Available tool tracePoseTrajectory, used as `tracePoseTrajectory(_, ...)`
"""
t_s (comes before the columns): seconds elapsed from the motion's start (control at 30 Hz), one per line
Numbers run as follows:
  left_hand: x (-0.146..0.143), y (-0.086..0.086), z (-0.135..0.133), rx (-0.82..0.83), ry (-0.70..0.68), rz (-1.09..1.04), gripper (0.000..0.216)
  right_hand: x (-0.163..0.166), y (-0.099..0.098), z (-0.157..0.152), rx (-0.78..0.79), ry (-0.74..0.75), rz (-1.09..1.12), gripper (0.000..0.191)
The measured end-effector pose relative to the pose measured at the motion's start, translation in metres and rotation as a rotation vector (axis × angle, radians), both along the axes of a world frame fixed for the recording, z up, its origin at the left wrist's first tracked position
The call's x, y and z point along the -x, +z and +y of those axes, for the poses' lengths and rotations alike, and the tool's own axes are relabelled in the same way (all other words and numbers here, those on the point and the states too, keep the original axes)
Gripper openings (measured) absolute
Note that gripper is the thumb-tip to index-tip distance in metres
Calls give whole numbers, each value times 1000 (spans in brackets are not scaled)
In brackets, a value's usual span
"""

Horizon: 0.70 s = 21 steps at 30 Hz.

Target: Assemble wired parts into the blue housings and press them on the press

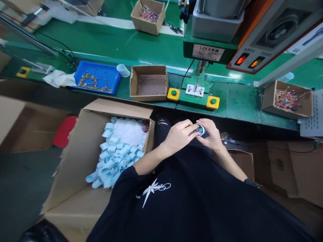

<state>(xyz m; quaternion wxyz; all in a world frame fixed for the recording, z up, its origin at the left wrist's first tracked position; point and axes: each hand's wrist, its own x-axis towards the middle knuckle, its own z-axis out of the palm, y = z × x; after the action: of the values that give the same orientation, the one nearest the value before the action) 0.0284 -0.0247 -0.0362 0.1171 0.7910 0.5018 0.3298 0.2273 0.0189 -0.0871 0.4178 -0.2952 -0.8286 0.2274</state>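
Both my hands meet over my lap, just below the green bench's front edge [239, 117]. My left hand [179, 136] is curled, its fingertips pinching at a small pale blue plastic cup [200, 129]. My right hand [212, 134] wraps round that same cup from the right. The cup's mouth shows small dark parts inside. A big cardboard box [83, 154] at my left holds a heap of several identical pale blue cups [114, 159] on white sheet material.
A small press [212, 30] stands on the bench, with a green fixture [195, 91] between two yellow push-button boxes [173, 94]. An open carton [148, 82], a blue tray of metal parts [97, 77], and a carton of coloured components [287, 99] sit along the bench.
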Motion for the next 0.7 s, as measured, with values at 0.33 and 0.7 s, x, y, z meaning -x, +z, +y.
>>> tracePoseTrajectory(0.33, 10, -8, -6, 79, 21, -40, 22, 7, -3, 1, -38, -41, -78, 45)
tracePoseTrajectory(0.7, 1, -35, 13, 357, 53, -211, 29, 11, -24, 1, 42, -65, -65, 51)
